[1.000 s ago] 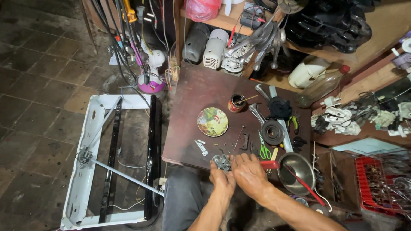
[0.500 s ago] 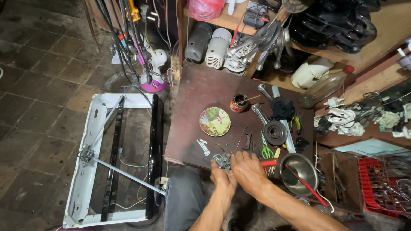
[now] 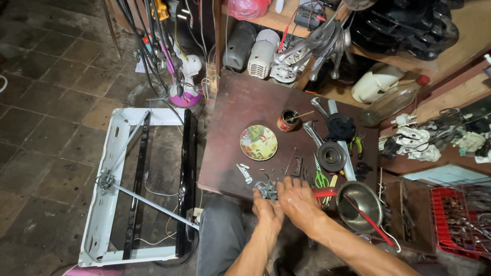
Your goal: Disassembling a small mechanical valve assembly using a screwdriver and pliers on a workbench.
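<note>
White appliance frame (image 3: 110, 204): lies flat on the tiled floor, left of the tabletop; 2 black rails run lengthwise inside it and a grey rod crosses it diagonally.

Tabletop (image 3: 240, 112): dark brown, square, scuffed; carries all smaller items below.

Red crate (image 3: 460, 220): far right, on the floor; holds a tangle of metal parts, too small to tell apart.

Steel bowl (image 3: 358, 207): at the tabletop's near right corner; a red-handled tool lies across its rim and into it. Other contents cannot be told.

Clear plastic bottle (image 3: 391, 102): lying on its side beyond the tabletop's far right corner, red cap; contents not discernible.

Round tin lid (image 3: 259, 142): printed, green and yellow, flat near the tabletop's middle; nothing on it.

2 black round motor parts (image 3: 331, 155): right of the lid, one behind the other.

Right hand (image 3: 299, 202): at the tabletop's near edge, fingers curled narrow, touching the small metal assembly from the right.

Left hand (image 3: 268, 209): just beside the right hand, fingers closed around the small metal assembly from below.

Small can (image 3: 287, 121): red and dark, upright beyond the lid; 1 thin stick stands in it, leaning right.

Green-handled pliers (image 3: 320, 176): just right of the right hand.

Small metal assembly (image 3: 266, 190): grey, at the tabletop's near edge, held between both hands.

Small white fitting (image 3: 244, 173): loose on the tabletop, left of the hands.
</note>
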